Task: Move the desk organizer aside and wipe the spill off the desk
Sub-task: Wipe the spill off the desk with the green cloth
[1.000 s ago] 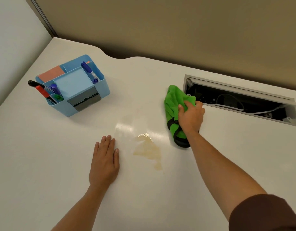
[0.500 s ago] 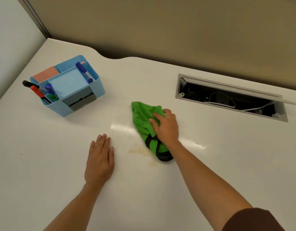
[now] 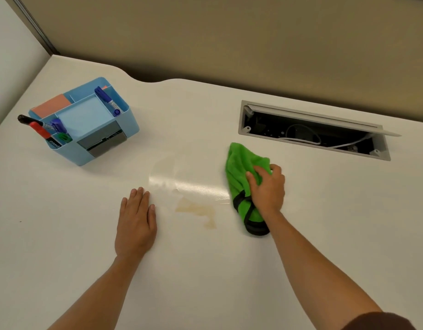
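Right hand (image 3: 267, 189) presses green cloth (image 3: 241, 167) beside spill (image 3: 198, 209)

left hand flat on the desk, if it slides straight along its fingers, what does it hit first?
The left hand points up and slightly right. First it would cross the glossy wiped streak, a film, not an obstacle. Beyond that the white desk looks bare to its back edge. The blue plastic desk organizer sits well left.

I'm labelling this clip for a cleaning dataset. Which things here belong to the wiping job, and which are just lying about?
Part of the job:
- green cloth, gripped by the right hand
- tan spill
- blue desk organizer, already set aside
- left hand, flat on the desk

Just lying about:
- markers in the organizer
- open cable hatch
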A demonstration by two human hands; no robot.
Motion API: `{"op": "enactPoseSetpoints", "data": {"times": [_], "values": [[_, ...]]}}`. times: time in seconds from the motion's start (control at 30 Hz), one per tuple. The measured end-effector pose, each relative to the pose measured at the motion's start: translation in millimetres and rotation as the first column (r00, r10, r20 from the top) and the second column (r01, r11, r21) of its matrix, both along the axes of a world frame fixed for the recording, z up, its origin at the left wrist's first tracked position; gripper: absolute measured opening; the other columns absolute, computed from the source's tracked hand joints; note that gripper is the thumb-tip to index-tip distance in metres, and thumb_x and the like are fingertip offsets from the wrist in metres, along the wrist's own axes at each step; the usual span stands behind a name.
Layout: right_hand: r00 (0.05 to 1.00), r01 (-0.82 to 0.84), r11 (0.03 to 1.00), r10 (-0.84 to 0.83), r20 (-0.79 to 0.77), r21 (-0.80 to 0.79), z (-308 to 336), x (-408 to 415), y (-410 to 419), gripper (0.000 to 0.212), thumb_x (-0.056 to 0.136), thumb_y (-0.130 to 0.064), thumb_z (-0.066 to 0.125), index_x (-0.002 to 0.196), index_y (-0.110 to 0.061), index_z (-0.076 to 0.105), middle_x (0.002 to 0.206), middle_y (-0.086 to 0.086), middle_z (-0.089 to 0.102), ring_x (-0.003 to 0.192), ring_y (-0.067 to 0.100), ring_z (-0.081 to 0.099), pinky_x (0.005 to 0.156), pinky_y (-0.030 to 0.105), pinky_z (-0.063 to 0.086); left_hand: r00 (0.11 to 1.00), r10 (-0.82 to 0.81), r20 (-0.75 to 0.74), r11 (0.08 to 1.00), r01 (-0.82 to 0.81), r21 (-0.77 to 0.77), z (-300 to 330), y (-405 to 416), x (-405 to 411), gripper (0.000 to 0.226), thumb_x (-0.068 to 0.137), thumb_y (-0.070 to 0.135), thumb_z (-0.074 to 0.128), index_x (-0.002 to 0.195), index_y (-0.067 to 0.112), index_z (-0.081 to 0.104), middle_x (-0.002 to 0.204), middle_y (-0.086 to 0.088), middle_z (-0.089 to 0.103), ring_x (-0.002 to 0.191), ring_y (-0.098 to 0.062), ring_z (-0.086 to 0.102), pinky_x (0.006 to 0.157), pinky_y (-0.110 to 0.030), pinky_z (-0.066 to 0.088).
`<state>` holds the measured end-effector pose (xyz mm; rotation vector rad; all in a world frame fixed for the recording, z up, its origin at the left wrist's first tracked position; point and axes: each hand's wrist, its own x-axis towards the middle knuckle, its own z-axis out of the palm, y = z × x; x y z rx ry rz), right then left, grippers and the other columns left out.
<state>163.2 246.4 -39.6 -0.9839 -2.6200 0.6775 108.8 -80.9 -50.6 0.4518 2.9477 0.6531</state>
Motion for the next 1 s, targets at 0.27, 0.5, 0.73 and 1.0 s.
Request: {"op": "enactPoseSetpoints", "data": {"times": [0.27,0.5,0.73,1.0], "values": [[0.966,-0.255,0.967,0.256,-0.037,0.011,-5,25,-81,0.03,0.091,-0.045,0.058,0.112,-0.026,0.067,0.119,0.01,0.054,0.093,0.028,0.052,0.074,0.033,0.049,1.0,-0.003,0.027,0.999,0.002,0.045,1,-2,0,0.058,0.099,0.036,0.026,0.146,0.004,0.037,0.157,-0.009,0.032,0.148,-0.016,0.016,0.121,-0.031,0.001],[0.99,0.142,0.99,-0.142,0.002,-0.028,-1,104,6,0.039,0.088,-0.044,0.062,0.117,-0.018,0.067,0.123,0.017,0.051,0.107,0.036,0.052,0.086,0.042,0.049,0.999,0.05,0.02,0.992,-0.052,0.116,6,-18,4,0.054,0.101,0.036,0.031,0.146,0.006,0.039,0.157,-0.006,0.031,0.146,-0.007,0.014,0.12,-0.03,0.007],[0.971,0.24,0.97,-0.239,0.026,-0.027,4,119,-2,0.045,0.089,-0.047,0.059,0.122,-0.018,0.064,0.121,0.017,0.049,0.107,0.036,0.05,0.082,0.046,0.052,1.0,0.006,0.008,0.998,-0.006,-0.066,2,-33,11,0.061,0.098,0.038,0.025,0.147,0.004,0.035,0.156,-0.012,0.033,0.148,-0.024,0.02,0.122,-0.042,0.005],[0.999,-0.028,0.999,0.027,-0.024,-0.037,-1,52,-106,0.037,0.09,-0.049,0.057,0.116,-0.025,0.066,0.118,0.007,0.051,0.097,0.026,0.051,0.074,0.033,0.049,1.0,-0.011,0.02,0.999,0.012,-0.051,3,-32,9,0.061,0.098,0.038,0.027,0.149,0.004,0.032,0.158,-0.012,0.029,0.149,-0.021,0.016,0.122,-0.041,0.002]]}}
